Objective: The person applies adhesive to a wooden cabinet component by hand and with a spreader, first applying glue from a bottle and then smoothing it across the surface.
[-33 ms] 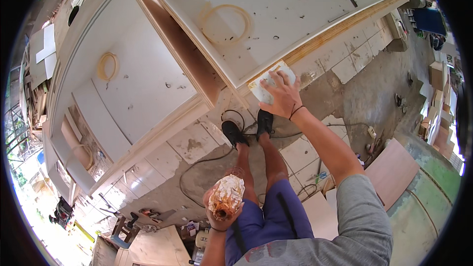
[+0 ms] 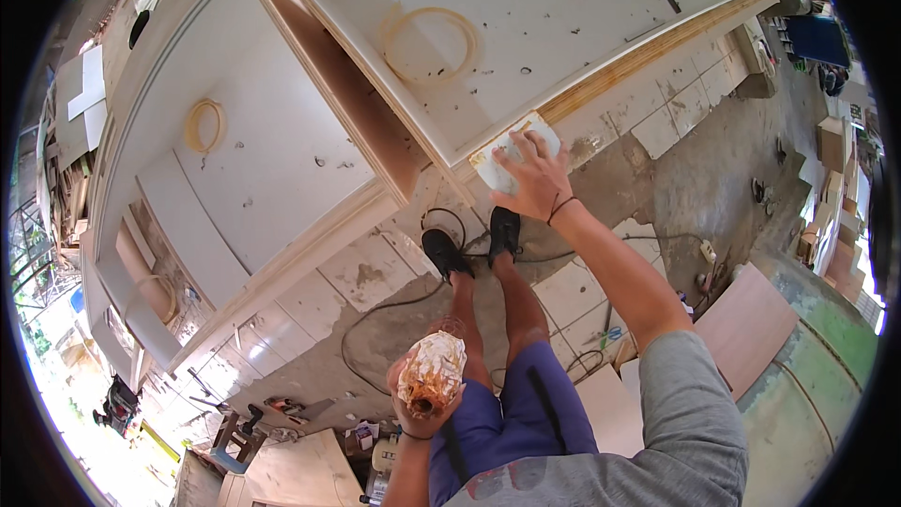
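My right hand grips a flat white scraper-like piece, its far edge stained yellow-brown. Fingers are spread over the top, with the thumb at the near-left side. The piece rests against the front edge of a large white cabinet carcass, where a glossy yellow-brown coating runs off to the right. Close to my body, my left hand wraps round a bottle crusted with white and brown dried residue. Its opening points up toward me, and the lower part is hidden.
Coiled yellowish edging strips lie inside the carcass compartments. A dark cable snakes over the tiled, worn floor around my feet. Wood boards lie at the right, with tools and a small stool at the lower left.
My right hand and the white piece have shifted slightly left along the cabinet edge. The left hand and bottle stay in place.
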The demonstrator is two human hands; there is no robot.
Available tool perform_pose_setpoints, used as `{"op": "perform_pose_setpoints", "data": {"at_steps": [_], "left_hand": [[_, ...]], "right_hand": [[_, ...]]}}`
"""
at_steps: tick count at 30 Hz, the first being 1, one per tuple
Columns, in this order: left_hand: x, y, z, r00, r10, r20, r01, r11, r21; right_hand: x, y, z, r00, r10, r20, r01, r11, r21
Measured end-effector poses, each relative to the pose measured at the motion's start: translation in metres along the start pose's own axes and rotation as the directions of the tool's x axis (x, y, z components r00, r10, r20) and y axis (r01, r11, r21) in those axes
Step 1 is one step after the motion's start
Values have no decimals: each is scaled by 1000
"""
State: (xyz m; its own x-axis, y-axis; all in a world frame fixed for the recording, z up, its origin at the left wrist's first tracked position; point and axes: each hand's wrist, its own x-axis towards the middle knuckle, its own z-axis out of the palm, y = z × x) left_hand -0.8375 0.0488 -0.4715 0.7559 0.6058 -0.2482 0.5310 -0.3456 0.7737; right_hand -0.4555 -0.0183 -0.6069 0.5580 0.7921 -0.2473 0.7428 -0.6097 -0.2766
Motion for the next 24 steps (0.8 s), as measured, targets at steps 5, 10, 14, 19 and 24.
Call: {"op": "perform_pose_setpoints", "data": {"at_steps": [5, 10, 14, 19, 24], "left_hand": [[5, 5, -3, 999, 38, 10, -38, 999, 23], [-1, 1, -3, 999, 1, -48, -5, 997, -79], [-5, -4, -4, 995, -21, -93, 7, 989, -150], [-14, -8, 0, 990, -91, -105, 71, 981, -179], [-14, -9, -4, 996, -31, -89, 23, 996, -91]], "right_hand": [[4, -3, -1, 993, 84, 85, -80, 995, -54], [-8, -8, -18, 973, 111, 203, -98, 992, -75], [-25, -11, -21, 938, 146, 314, -113, 986, -121], [-23, -31, 2, 999, 32, 30, -32, 999, -6], [-8, -29, 32, 995, -3, -98, 1, 1000, -22]]}}
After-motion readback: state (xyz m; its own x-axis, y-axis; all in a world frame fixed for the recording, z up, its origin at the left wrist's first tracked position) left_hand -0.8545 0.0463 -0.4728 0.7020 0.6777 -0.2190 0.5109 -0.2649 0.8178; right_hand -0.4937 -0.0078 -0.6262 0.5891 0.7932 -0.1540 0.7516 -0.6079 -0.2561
